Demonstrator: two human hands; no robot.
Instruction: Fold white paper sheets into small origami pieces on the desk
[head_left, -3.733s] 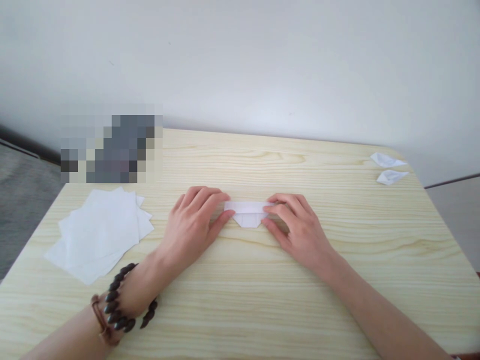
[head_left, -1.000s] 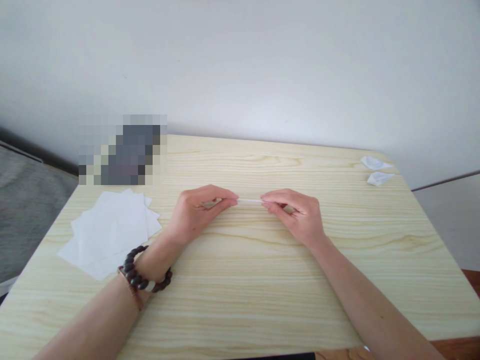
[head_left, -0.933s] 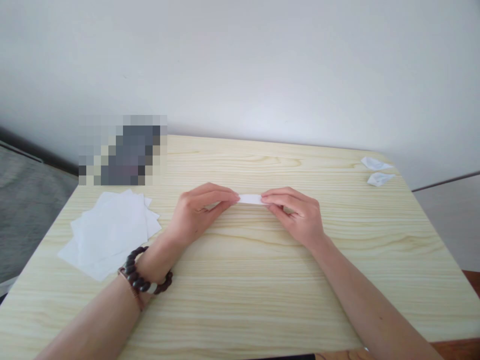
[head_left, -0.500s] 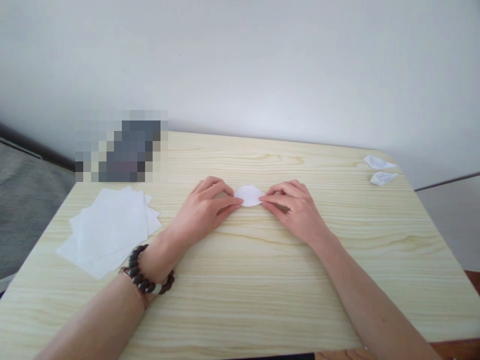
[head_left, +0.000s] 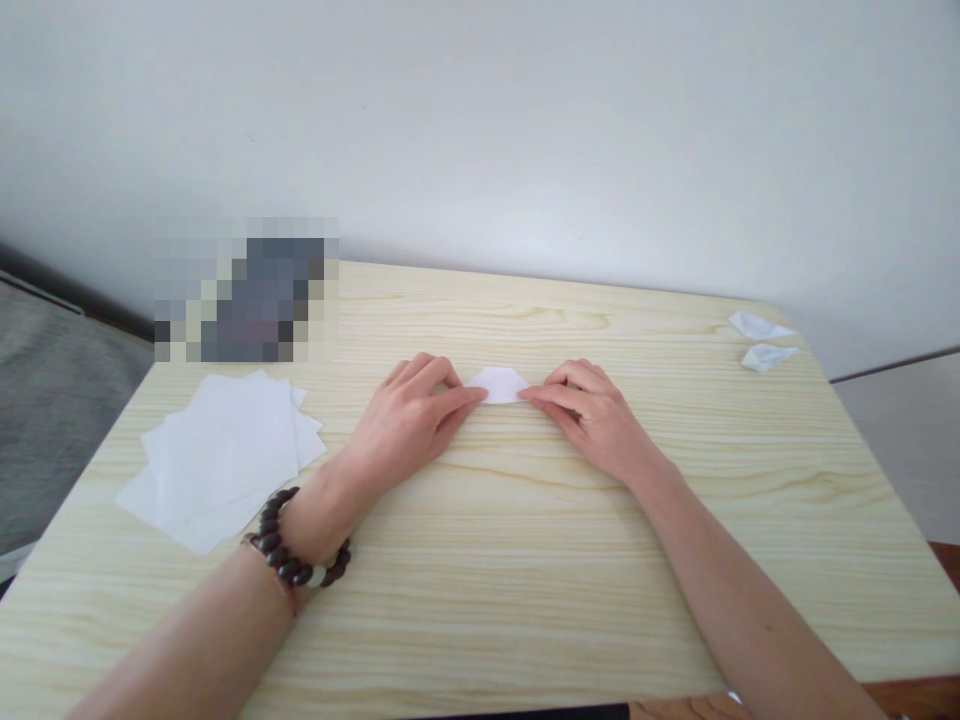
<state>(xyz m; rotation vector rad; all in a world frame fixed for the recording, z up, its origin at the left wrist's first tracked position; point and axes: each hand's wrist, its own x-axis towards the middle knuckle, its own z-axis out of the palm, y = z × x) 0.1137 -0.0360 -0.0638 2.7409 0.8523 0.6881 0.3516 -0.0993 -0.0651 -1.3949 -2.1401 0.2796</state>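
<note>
A small folded piece of white paper (head_left: 502,385) is held between my two hands, low over the middle of the table. My left hand (head_left: 416,405) pinches its left end between thumb and fingers. At the opposite end, my right hand (head_left: 592,408) grips the right tip with thumb and fingertips. The paper has a flat top edge, sloping sides and a nearly straight lower edge. Its ends are hidden under my fingers. Dark beads ring my left wrist.
Left of my arm lies a fanned stack of white paper sheets (head_left: 225,450). A blurred dark object (head_left: 259,300) is behind it. Two folded white paper pieces (head_left: 759,325) lie at the table's far right edge. A pale wall (head_left: 525,130) rises behind the wood-grain table (head_left: 487,580).
The paper's lower edge has gone from rounded to nearly straight, and the piece looks shorter from front to back. Both hands keep their pinch at its ends.
</note>
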